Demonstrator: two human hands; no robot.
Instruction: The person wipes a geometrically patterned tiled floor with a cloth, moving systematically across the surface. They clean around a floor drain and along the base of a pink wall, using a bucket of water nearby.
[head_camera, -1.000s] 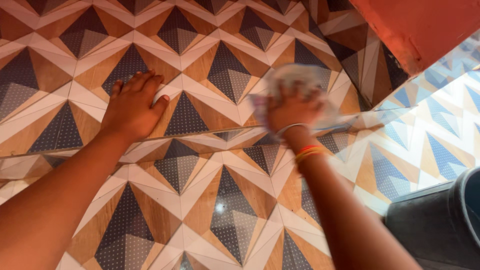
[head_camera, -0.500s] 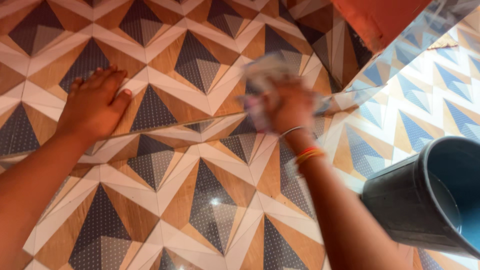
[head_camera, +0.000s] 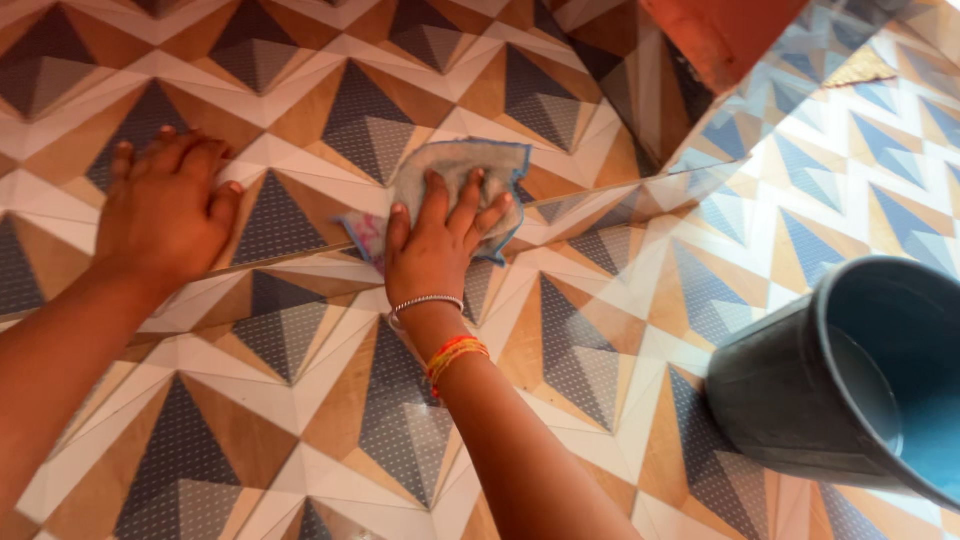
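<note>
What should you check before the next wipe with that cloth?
1. Right hand flat on the cloth: ok, fingers spread over it.
2. Left hand braced on the tiles: ok, palm down, apart from the cloth.
3. Cloth spread out, not bunched: ok, mostly flat, one corner sticks out left.
4. Step edge under the cloth: ok, the cloth lies across it.
5. Bucket out of the arm's way: ok, it stands apart on the right.
6. Water in the bucket: cannot tell, the inside only looks blue.
</note>
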